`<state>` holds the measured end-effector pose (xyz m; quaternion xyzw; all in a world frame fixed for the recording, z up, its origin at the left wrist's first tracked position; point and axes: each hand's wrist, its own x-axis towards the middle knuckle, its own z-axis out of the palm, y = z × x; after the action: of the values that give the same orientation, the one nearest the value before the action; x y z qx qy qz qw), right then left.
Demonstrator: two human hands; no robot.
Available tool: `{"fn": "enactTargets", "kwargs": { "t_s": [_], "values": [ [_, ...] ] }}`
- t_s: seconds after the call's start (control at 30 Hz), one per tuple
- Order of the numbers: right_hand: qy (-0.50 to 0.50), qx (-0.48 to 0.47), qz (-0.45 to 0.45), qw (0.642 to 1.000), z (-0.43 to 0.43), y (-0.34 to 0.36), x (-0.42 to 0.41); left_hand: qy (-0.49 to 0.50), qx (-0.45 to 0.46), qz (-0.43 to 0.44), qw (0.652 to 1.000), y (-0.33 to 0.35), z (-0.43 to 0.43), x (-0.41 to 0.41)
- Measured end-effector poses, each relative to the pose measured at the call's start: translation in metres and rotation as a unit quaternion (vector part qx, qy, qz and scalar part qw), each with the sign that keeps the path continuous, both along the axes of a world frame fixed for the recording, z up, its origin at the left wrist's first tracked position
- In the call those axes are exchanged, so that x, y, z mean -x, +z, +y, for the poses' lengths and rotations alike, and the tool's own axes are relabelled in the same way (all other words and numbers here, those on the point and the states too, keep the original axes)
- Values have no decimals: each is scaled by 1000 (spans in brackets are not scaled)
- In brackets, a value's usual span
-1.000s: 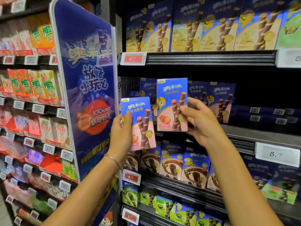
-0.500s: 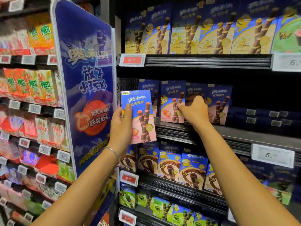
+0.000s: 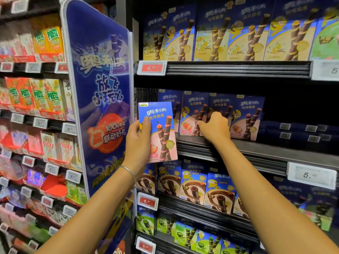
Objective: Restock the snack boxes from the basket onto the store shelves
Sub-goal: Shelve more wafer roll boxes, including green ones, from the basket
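Note:
My left hand (image 3: 137,142) grips a blue and pink strawberry snack box (image 3: 161,125) upright in front of the shelves' left end, thumb on its front. My right hand (image 3: 215,128) reaches onto the middle shelf (image 3: 256,149). Its curled fingers hold the right edge of a second strawberry box (image 3: 190,114) that stands on that shelf in a row of like boxes (image 3: 245,116). The hand covers part of the box behind it. No basket is in view.
A tall blue advert panel (image 3: 102,88) juts out just left of my left hand. Yellow boxes (image 3: 238,33) fill the shelf above, brown ones (image 3: 218,191) the shelf below. Dark flat packs (image 3: 302,129) lie at the right of the middle shelf. A price tag (image 3: 311,175) hangs on its edge.
My right hand carried its box from mid-air back onto the middle shelf and stood it in the row. My left hand lifted its box slightly and has kept hold of it.

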<state>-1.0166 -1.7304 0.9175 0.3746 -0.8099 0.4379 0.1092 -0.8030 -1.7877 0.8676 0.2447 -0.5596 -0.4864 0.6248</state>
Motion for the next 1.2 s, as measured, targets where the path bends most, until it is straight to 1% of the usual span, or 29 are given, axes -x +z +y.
{"fn": "enactTargets", "kwargs": {
  "t_s": [0.13, 0.43, 0.77, 0.87, 0.93, 1.0, 1.03, 1.1, 1.13, 1.2],
  "values": [
    [13, -9, 4, 1000, -1, -1, -2, -1, -8, 1, 1000, -2, -2, 0],
    [-27, -27, 46, 998, -6, 1, -8, -20, -18, -8, 1000, -5, 0, 4],
    [-6, -38, 10, 999, -6, 0, -6, -42, -7, -17, 999, -5, 6, 10],
    [5, -7, 1, 1000, 5, 0, -9, -40, -6, -13, 999, -6, 7, 12],
    [48, 63, -2, 997, 17, 0, -16, -37, -8, -8, 999, -5, 7, 14],
    [148, 131, -43, 979, 31, -1, -30, -54, -16, 6, 998, -3, 9, 17],
    [208, 141, -81, 965, 38, -2, -39, -62, -18, 9, 998, -2, 10, 20],
    [300, 118, -142, 936, 51, -5, -55, -67, -17, 13, 998, 2, 14, 25],
    [317, 97, -140, 933, 57, -7, -61, -68, -18, 21, 997, 3, 15, 28],
    [305, 65, -96, 945, 65, -10, -66, -69, -23, 39, 997, 7, 18, 33]
  ]
}}
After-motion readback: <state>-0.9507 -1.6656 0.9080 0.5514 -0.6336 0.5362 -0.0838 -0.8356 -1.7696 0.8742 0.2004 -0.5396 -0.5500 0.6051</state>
